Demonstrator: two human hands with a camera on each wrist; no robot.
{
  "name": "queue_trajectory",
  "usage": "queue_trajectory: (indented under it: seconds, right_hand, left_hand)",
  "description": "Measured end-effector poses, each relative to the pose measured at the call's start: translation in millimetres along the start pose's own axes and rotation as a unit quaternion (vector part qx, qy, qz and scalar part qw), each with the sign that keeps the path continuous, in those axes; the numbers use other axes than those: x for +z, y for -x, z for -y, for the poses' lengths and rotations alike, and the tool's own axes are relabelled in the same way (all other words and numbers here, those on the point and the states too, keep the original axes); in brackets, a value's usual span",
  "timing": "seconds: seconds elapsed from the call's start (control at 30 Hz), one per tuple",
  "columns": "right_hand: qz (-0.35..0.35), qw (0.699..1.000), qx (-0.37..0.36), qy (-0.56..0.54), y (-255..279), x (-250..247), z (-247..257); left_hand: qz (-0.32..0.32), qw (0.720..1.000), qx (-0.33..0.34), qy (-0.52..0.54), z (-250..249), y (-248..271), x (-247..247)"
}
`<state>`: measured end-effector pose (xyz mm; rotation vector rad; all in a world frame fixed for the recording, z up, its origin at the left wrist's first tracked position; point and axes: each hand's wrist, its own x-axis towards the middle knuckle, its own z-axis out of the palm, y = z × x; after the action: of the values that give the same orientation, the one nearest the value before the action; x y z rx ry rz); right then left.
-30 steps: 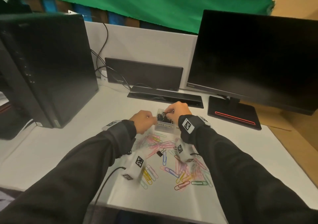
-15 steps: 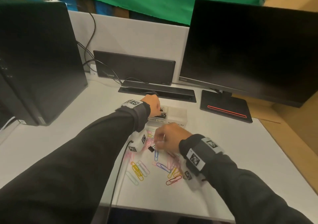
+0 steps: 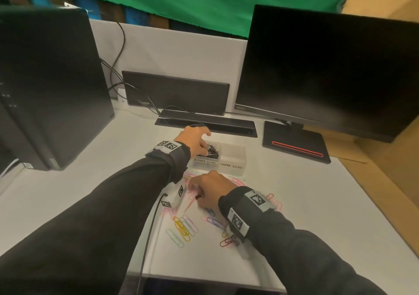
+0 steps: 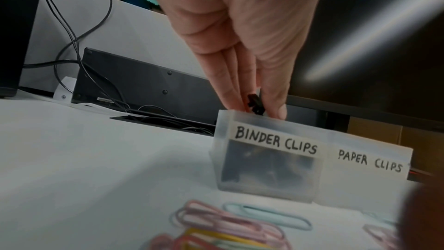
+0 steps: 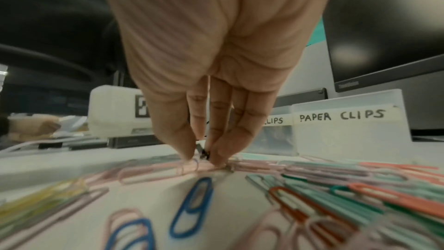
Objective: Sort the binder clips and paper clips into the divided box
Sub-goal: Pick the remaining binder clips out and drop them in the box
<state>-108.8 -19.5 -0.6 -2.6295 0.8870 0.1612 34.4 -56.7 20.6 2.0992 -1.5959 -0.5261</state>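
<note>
Nearest you, coloured paper clips [image 3: 183, 228] lie on the table [image 3: 294, 204] before the divided box [image 3: 233, 156]. Your right hand [image 3: 210, 189] pinches a black binder clip [image 5: 204, 153] among them; your left hand [image 3: 196, 141] pinches another binder clip [image 4: 255, 104] above the box's "BINDER CLIPS" compartment.

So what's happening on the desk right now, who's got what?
The left hand holds a black binder clip just above the divided box's BINDER CLIPS compartment, which already holds dark clips. The right hand pinches another small black clip on the desk, among the coloured paper clips. The PAPER CLIPS compartment looks empty.
</note>
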Motion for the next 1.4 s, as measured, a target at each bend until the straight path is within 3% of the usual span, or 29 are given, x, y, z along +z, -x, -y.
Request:
queue_trajectory:
  seconds: [0.2,0.3,0.37,0.5,0.57,0.63,0.73,0.8,0.87,1.1,1.4]
  right_hand:
    - [-0.137,0.985,0.036,-0.099,11,-35,-18]
    - [-0.247,0.955,0.090,-0.140,-4,-55,-32]
    - [-0.282,0.935,0.122,-0.175,-20,-63,-40]
    - [-0.243,0.948,0.132,-0.157,-44,-62,-45]
    - [-0.245,0.952,0.126,-0.130,-45,-56,-42]
    - [-0.249,0.961,0.078,-0.088,-41,-48,-34]
    - [-0.131,0.991,-0.011,-0.011,-35,-28,-14]
    - [-0.031,0.998,-0.014,0.049,-34,-15,0]
    - [0.008,0.993,-0.004,0.114,-38,-7,8]
    - [0.013,0.995,0.010,0.102,-55,-4,14]
    - [-0.063,0.997,0.037,-0.005,-50,-11,1]
  left_hand:
    - [-0.053,0.993,0.005,0.107,7,7,-5]
    - [-0.048,0.982,-0.006,0.181,17,12,-8]
    - [-0.042,0.974,-0.014,0.223,26,16,-10]
    - [-0.077,0.989,-0.010,0.123,41,34,-19]
    - [-0.020,1.000,-0.012,-0.010,46,47,-22]
    - [0.075,0.989,-0.035,-0.126,54,58,-19]
    - [0.143,0.969,-0.063,-0.192,64,68,-8]
    - [0.135,0.970,-0.068,-0.190,67,73,-3]
    - [0.116,0.971,-0.071,-0.194,66,79,1]
    - [0.096,0.968,-0.089,-0.212,60,81,6]
    - [0.065,0.971,-0.081,-0.215,57,80,8]
